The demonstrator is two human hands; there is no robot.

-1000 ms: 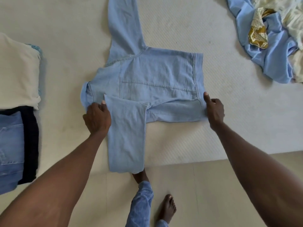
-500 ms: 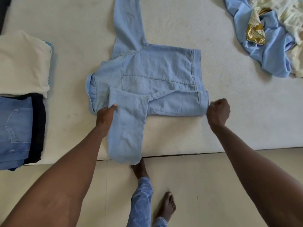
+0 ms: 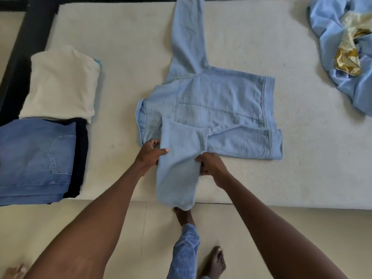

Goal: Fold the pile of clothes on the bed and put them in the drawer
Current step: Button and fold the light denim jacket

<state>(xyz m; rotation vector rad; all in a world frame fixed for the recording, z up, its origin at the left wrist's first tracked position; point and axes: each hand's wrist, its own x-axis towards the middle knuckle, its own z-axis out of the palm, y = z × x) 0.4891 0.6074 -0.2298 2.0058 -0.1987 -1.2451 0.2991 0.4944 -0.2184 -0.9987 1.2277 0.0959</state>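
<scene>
A light blue denim jacket (image 3: 217, 101) lies spread on the white mattress (image 3: 130, 47), its near side folded over. One sleeve runs away toward the far edge. The other sleeve (image 3: 177, 178) hangs over the near edge of the bed. My left hand (image 3: 150, 156) pinches that sleeve's left edge with the thumb on top. My right hand (image 3: 210, 164) grips its right edge, fingers curled into the cloth. Folded cream cloth (image 3: 60, 83) and folded blue jeans (image 3: 36, 160) sit stacked at the left. No drawer is in view.
An unfolded heap of light blue, cream and gold clothes (image 3: 346, 45) lies at the far right of the bed. A dark bed frame (image 3: 22, 49) runs along the left. My bare feet (image 3: 215, 262) stand on the beige floor below the bed edge.
My right hand has left the jacket's right hem and come left to the hanging sleeve. My left hand has shifted onto that sleeve's left edge. The view has pulled back a little.
</scene>
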